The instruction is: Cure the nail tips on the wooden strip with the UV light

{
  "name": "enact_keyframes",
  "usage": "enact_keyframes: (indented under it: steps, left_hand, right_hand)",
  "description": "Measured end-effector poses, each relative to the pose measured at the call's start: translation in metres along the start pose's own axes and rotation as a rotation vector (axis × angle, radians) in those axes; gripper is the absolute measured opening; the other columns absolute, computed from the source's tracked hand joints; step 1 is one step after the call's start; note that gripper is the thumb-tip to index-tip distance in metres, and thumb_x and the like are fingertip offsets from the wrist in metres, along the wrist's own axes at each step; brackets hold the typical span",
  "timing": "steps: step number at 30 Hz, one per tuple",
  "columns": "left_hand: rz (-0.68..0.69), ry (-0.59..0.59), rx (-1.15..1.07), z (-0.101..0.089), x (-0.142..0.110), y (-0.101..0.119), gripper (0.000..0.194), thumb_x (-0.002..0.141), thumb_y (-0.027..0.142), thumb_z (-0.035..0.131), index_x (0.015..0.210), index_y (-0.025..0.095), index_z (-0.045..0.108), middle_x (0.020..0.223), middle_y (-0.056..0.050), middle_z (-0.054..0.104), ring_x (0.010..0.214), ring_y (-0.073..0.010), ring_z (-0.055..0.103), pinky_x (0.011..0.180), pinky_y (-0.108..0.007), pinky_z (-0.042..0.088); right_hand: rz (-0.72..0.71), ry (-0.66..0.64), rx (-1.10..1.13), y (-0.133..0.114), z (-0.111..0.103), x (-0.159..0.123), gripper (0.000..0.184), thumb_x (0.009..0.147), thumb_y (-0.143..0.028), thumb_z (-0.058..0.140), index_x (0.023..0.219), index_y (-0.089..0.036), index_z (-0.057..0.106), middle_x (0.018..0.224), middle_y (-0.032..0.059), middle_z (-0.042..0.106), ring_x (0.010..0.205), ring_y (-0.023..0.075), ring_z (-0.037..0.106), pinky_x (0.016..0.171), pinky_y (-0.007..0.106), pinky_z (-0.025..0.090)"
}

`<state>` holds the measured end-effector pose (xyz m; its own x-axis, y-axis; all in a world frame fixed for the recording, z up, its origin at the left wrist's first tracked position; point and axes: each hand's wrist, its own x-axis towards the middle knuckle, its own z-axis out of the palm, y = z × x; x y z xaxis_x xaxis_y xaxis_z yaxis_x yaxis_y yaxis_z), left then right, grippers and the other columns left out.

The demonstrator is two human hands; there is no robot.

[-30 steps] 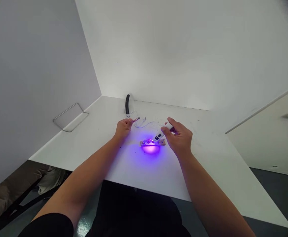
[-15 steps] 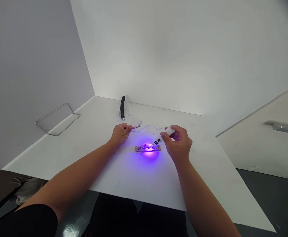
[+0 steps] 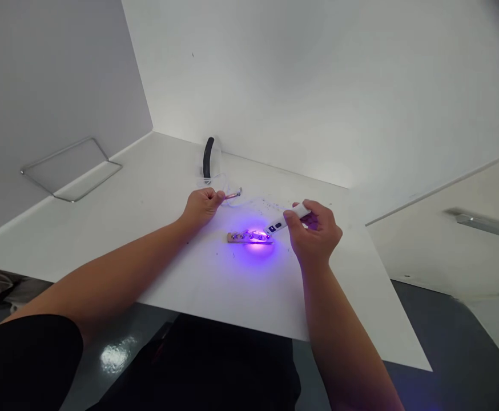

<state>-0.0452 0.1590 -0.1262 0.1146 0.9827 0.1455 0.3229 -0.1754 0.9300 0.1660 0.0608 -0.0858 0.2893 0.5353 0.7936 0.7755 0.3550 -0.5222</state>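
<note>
My right hand (image 3: 317, 231) is closed around a white handheld UV lamp (image 3: 290, 219) with a dark button and a small display. Its lower end points left and down at a short wooden strip (image 3: 234, 240), which carries several small shiny pieces lit violet. A purple glow spreads over the table in front of the strip. Up and to the left, my left hand (image 3: 204, 205) pinches a thin pinkish rod (image 3: 232, 196) with a metallic tip. What sits at that tip is too small to make out.
A curved black bar (image 3: 208, 158) with clear material beside it stands near the back wall. A thin white cord (image 3: 219, 181) loops behind my left hand. Dark specks are scattered on the white table (image 3: 181, 308). A wire frame (image 3: 73, 201) juts out at the left wall.
The camera view has tilted and shifted, so the table appears higher. The lamp now lies flatter and its tip is near the strip's right part. Both hands keep their hold.
</note>
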Motion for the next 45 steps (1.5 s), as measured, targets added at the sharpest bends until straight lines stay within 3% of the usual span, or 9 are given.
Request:
enact_keyframes:
  steps: [6,22,45]
  left_hand:
    - [-0.023,0.049,-0.021,-0.002,0.0,-0.003,0.044,0.071,0.056,0.046,0.055,0.016,0.041,0.046,0.003,0.034,0.042,-0.0064,0.03,0.04,-0.02,0.019]
    - [-0.018,0.103,0.026,-0.004,0.0,-0.009,0.045,0.071,0.058,0.046,0.058,0.015,0.049,0.044,0.002,0.042,0.042,-0.0092,0.042,0.044,-0.021,0.033]
    - [-0.049,0.08,0.004,-0.004,0.0,-0.01,0.04,0.071,0.054,0.048,0.061,0.016,0.051,0.044,0.003,0.041,0.043,-0.0091,0.042,0.043,-0.021,0.033]
  right_hand:
    - [-0.066,0.029,-0.005,-0.001,-0.002,0.004,0.025,0.067,-0.027,0.066,0.09,-0.02,0.056,0.073,-0.0014,0.061,0.062,0.0112,0.06,0.055,0.026,0.054]
    - [-0.016,-0.018,0.028,0.0,-0.004,0.006,0.019,0.071,-0.034,0.061,0.085,-0.021,0.058,0.066,-0.0024,0.058,0.058,0.0095,0.054,0.056,0.025,0.051]
    - [0.022,-0.024,0.054,0.0,-0.001,0.003,0.019,0.071,-0.035,0.061,0.084,-0.022,0.059,0.065,-0.0031,0.059,0.058,0.009,0.054,0.057,0.025,0.051]
